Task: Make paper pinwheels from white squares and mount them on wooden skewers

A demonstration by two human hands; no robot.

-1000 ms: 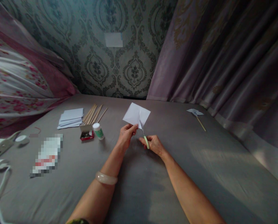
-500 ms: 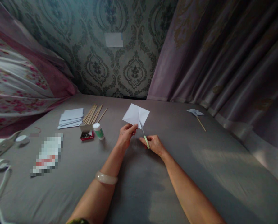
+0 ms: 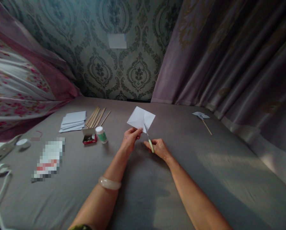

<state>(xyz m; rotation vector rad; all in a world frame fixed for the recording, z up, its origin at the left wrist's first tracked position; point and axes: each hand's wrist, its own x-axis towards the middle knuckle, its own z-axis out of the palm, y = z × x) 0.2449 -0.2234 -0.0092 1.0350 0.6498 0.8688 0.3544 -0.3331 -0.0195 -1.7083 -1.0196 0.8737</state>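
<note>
I note a grey sheet (image 3: 143, 198) nearest. My left hand (image 3: 130, 139) pinches the paper (image 3: 141, 118) by its corner, above the sheet; my right hand (image 3: 158, 147) is closed on the scissors (image 3: 149, 140), blades at the paper's edge. Curtain (image 3: 229, 64) and wallpaper (image 3: 123, 64) behind. A blurred patch (image 3: 49, 158) on the left is unreadable.

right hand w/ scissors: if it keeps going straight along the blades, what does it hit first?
The white paper square that the left hand pinches. The right hand aims the scissors up and away, blade tips already at the paper's lower edge. Beyond it, probably bare grey sheet; depth is unclear.
</note>
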